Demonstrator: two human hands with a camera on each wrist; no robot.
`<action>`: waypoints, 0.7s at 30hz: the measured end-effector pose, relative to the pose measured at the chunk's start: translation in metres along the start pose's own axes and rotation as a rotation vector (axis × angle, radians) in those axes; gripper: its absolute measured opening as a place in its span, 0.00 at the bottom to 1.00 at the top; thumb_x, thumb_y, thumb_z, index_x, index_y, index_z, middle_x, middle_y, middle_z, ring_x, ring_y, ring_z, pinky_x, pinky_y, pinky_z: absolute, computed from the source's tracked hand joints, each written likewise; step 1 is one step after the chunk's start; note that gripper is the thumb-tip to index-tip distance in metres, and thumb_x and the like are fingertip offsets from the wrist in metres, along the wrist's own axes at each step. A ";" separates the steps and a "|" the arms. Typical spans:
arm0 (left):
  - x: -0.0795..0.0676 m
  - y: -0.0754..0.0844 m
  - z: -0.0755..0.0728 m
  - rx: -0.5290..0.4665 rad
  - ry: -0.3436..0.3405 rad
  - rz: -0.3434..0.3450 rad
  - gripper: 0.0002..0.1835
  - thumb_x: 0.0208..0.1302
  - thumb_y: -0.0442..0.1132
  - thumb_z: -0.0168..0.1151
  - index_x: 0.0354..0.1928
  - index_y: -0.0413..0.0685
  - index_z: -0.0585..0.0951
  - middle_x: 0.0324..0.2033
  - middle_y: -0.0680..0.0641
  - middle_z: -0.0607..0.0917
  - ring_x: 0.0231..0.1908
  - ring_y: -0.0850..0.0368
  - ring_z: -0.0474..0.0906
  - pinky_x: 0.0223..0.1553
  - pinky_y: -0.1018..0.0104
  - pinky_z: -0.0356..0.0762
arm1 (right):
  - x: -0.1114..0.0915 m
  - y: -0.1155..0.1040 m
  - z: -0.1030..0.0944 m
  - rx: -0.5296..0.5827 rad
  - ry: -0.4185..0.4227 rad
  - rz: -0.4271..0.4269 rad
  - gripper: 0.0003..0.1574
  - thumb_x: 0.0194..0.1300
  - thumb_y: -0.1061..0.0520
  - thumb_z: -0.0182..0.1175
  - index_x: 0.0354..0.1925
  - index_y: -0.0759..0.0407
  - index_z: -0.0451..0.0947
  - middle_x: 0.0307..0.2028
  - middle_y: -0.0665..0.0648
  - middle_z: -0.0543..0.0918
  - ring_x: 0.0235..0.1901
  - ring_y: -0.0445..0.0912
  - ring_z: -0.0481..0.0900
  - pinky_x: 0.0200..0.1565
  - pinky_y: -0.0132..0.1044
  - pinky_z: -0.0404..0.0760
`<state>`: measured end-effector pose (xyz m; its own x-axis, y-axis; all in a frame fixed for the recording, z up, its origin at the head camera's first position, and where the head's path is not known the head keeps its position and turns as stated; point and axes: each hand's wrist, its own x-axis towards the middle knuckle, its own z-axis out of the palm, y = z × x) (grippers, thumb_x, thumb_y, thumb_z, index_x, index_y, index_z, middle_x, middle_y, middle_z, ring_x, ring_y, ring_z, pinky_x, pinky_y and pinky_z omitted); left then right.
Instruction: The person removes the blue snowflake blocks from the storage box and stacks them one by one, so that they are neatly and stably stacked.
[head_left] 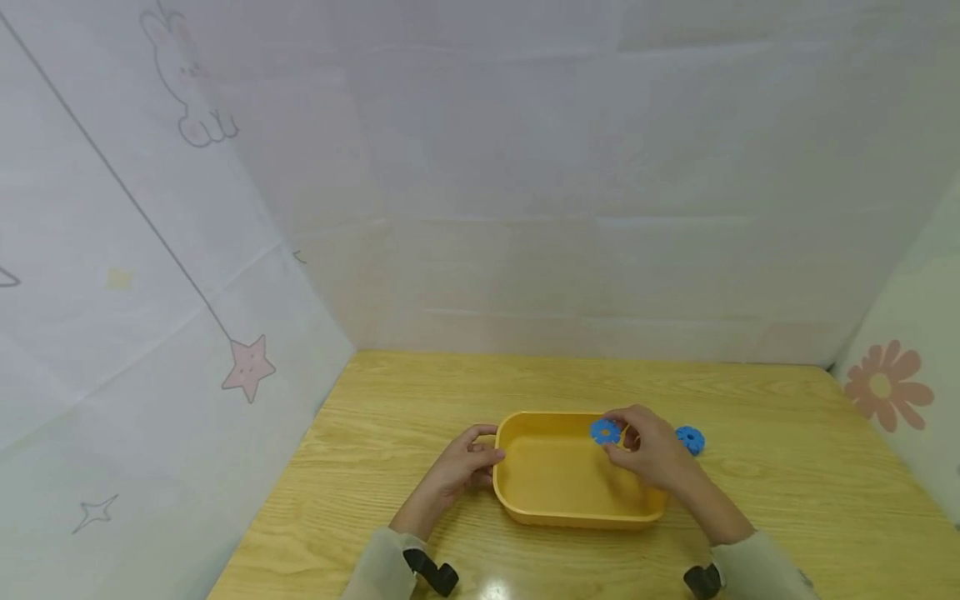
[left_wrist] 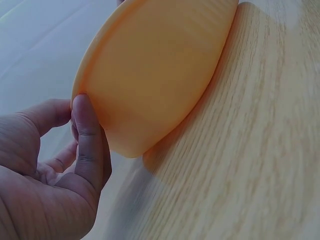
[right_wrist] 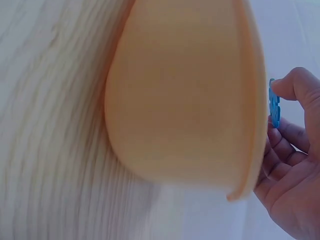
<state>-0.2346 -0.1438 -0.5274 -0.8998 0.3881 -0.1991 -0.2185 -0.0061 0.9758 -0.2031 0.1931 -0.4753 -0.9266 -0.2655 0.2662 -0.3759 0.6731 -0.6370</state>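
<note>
A yellow plastic basin (head_left: 570,517) with rounded corners stands on the wooden table. At its left end my left hand (head_left: 463,463) pinches the rim between thumb and fingers; the left wrist view shows the thumb on one side of the basin wall (left_wrist: 160,70). Over the right part of the basin, my right hand (head_left: 647,446) holds a thin blue flower-shaped disc (head_left: 605,432) by its edge. In the right wrist view that disc (right_wrist: 274,103) appears edge-on between thumb and fingers, just above the rim. More blue flower discs (head_left: 691,440) lie on the table right of the basin.
The wooden table (head_left: 397,392) reaches back to a pale cloth wall (head_left: 525,208). Cloth with printed drawings hangs at both sides. Black straps with camera mounts sit on both wrists, the left one (head_left: 431,572) close over the table.
</note>
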 end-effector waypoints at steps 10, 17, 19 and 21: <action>0.001 0.000 0.000 -0.014 -0.001 -0.005 0.31 0.67 0.36 0.68 0.68 0.40 0.69 0.32 0.50 0.82 0.27 0.62 0.78 0.27 0.72 0.82 | -0.008 0.019 -0.026 -0.062 0.084 -0.039 0.26 0.60 0.60 0.72 0.56 0.64 0.80 0.40 0.53 0.80 0.30 0.39 0.72 0.31 0.31 0.77; 0.001 0.000 0.000 -0.026 0.002 -0.010 0.30 0.67 0.36 0.68 0.68 0.41 0.69 0.33 0.50 0.83 0.26 0.61 0.79 0.27 0.72 0.82 | -0.014 0.028 -0.042 -0.108 0.085 0.013 0.26 0.61 0.58 0.70 0.57 0.64 0.80 0.41 0.54 0.80 0.31 0.41 0.74 0.32 0.32 0.77; 0.002 -0.001 0.000 -0.027 0.001 -0.008 0.30 0.67 0.36 0.68 0.68 0.41 0.69 0.32 0.50 0.83 0.26 0.62 0.79 0.27 0.72 0.82 | -0.016 0.031 -0.047 -0.110 0.078 0.028 0.27 0.62 0.58 0.70 0.58 0.64 0.79 0.41 0.55 0.80 0.32 0.43 0.75 0.32 0.33 0.78; 0.002 -0.001 0.000 -0.024 -0.003 -0.005 0.31 0.67 0.36 0.68 0.68 0.40 0.68 0.32 0.50 0.83 0.26 0.62 0.79 0.27 0.72 0.81 | -0.017 0.035 -0.051 -0.118 0.076 0.037 0.26 0.63 0.57 0.70 0.58 0.64 0.79 0.41 0.55 0.80 0.33 0.43 0.75 0.32 0.33 0.78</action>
<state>-0.2361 -0.1430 -0.5290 -0.8974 0.3911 -0.2040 -0.2323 -0.0258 0.9723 -0.1996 0.2564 -0.4657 -0.9348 -0.1884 0.3011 -0.3331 0.7593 -0.5590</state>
